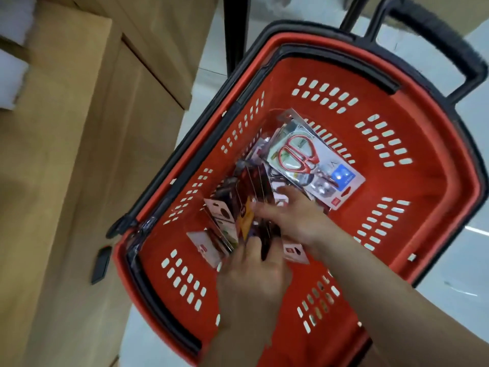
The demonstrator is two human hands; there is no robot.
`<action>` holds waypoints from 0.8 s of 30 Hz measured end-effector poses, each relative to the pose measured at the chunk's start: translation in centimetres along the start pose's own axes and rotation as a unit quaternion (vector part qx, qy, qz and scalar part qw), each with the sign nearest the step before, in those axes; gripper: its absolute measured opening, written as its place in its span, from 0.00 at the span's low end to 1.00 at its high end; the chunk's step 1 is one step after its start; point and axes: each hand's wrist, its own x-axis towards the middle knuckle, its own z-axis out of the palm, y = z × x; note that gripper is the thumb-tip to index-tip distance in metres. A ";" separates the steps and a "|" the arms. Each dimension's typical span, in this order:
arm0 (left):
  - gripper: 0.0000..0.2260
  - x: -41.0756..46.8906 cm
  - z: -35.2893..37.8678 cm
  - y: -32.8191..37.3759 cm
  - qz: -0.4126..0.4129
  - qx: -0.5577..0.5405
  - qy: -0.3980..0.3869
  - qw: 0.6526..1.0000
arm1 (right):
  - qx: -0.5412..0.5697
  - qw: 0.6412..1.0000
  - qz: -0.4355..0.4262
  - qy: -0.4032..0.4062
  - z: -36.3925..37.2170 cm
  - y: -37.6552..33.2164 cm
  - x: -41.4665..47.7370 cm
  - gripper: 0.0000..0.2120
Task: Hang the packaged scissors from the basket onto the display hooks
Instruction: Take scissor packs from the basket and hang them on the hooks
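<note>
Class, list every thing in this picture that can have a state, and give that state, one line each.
red basket: on the floor, holding packs.
carry handles: folded down along the rim.
red-handled scissors pack: sealed, lying on top, untouched.
stack of packs: on edge, between both hands.
left hand: grips the stack's near end.
right hand: fingers on the stack; grip unclear.
</note>
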 end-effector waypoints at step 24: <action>0.17 0.8 -14.8 2.1 -0.309 -0.694 0.002 0.650 | 0.110 0.980 -0.153 0.062 -2.9 -6.1 -18.6 0.13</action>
